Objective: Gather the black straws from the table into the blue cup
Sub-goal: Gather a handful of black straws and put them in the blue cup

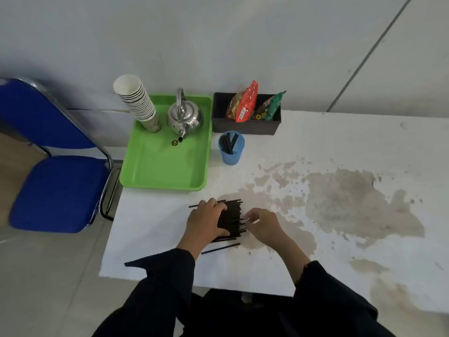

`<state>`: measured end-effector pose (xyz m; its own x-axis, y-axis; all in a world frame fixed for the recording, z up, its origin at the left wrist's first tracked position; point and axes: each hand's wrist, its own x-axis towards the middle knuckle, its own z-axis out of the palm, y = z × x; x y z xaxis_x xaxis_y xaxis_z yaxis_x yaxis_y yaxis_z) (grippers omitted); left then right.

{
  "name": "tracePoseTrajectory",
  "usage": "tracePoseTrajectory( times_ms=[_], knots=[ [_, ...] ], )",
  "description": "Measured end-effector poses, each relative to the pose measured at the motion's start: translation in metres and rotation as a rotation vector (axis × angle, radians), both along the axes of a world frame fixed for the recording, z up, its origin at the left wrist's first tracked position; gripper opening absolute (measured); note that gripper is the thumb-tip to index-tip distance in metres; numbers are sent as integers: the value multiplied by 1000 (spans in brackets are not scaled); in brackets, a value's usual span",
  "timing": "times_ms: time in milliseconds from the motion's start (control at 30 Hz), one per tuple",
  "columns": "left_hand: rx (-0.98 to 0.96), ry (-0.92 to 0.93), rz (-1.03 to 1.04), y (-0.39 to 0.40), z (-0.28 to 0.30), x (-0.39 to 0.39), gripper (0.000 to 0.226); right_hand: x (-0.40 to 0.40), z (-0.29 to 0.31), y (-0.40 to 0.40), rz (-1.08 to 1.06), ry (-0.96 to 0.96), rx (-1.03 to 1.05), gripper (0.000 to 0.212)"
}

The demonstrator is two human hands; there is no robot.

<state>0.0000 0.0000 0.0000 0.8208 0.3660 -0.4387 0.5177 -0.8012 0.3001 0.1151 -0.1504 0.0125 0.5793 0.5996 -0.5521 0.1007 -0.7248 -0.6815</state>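
A person in dark sleeves leans over a white, stained tabletop (340, 147). Near the front edge lies a pile of black straws (232, 218), side by side. The left hand (206, 221) lies flat across the pile's left part, fingers spread, pressing down rather than clenched. The right hand (262, 224) is at the pile's right ends, thumb and fingertips pinched there; whether its grip actually holds a straw, I cannot tell. One loose straw (221, 248) lies just in front of the pile, apart from it, and another pokes out to the left behind the left hand.

Farther back stands the blue cup (231, 154), upright, with a few straws already leaning inside. It sits just right of a green tray (165, 166) that carries a steel kettle (184, 116) and a tilted stack of paper cups (137, 100). Behind the cup is a dark box (245, 125) with snack packets. A blue chair (58, 190) stands left of the tabletop.
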Motion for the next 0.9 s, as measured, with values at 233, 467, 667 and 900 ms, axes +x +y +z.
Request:
tracePoseTrajectory(
  times_ms=[233, 467, 667, 900],
  knots=[
    [61, -18, -14, -9, -10, -3, 58, -3, -4, -11, -36, 63, -52, 11],
    [51, -76, -21, -6, -17, -2, 45, -1, -1, -17, -43, 44, -44, 12],
    [94, -71, -68, -4, -20, 0, 42, 2, 3, -14, -40, 16, -42, 12],
    [124, -64, -120, -2, -21, 0, 31, 0, 5, -10, -67, 34, -41, 13]
  ],
)
